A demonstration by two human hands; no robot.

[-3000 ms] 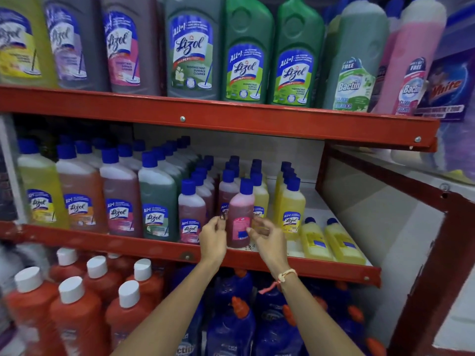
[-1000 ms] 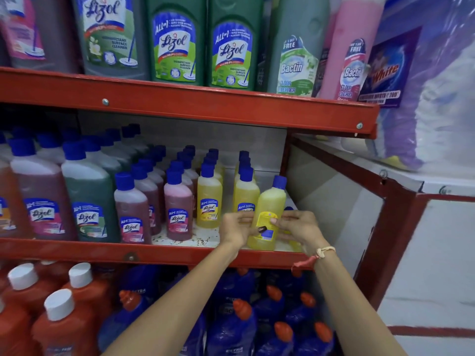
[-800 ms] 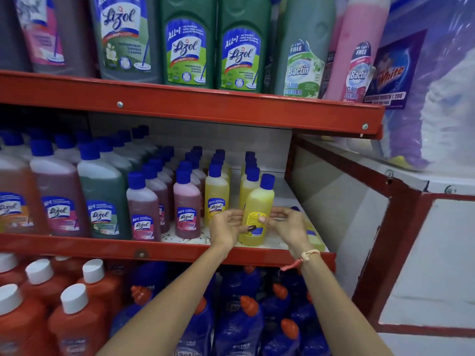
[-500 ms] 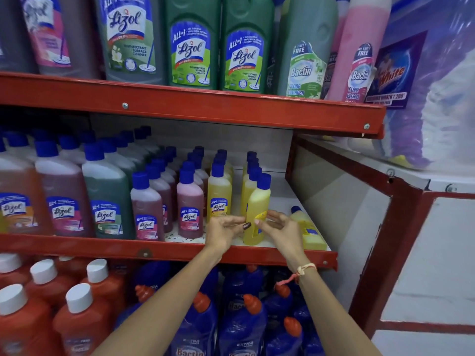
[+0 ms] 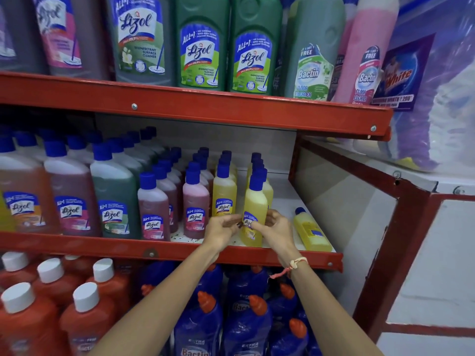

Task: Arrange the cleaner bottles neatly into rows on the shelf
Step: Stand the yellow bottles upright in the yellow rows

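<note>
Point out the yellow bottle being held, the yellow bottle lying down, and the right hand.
Held yellow Lizol bottle (image 5: 254, 201), head view: upper body.
Lying yellow bottle (image 5: 312, 232), head view: mid-body.
Right hand (image 5: 276, 227), head view: back of hand.

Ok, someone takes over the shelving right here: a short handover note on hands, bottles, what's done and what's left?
Left hand and right hand both grip the upright small yellow bottle at the front of the rightmost yellow row on the middle shelf.
Done: the other rows stand upright.
Left: release this bottle, then stand up the yellow bottle lying on its side to the right.
</note>
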